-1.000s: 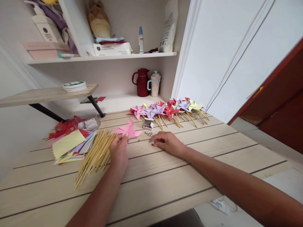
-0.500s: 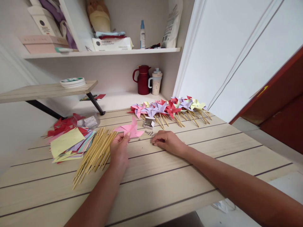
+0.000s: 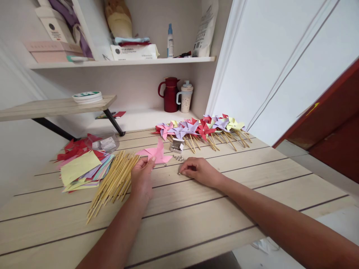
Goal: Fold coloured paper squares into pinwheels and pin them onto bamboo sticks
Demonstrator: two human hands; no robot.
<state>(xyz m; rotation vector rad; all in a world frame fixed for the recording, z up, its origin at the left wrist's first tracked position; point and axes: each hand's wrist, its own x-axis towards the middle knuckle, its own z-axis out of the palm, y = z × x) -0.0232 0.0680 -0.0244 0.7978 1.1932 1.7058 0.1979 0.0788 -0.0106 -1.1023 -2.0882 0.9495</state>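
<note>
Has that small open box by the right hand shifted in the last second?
No. Judged against the red jug, the small open box keeps its place on the table; only the camera's view has shifted slightly.

The top edge cut off the plush toy [image 3: 119,22], pump bottle [image 3: 54,26] and white bag [image 3: 206,31], whose print was too small to read. The left hand [image 3: 142,175] covered a bit of the pink paper pinwheel [image 3: 157,153]. A metal piece [image 3: 178,173] by the right hand [image 3: 199,172] was too tiny to identify. Both forearms [image 3: 260,201] ran out of view.
</note>
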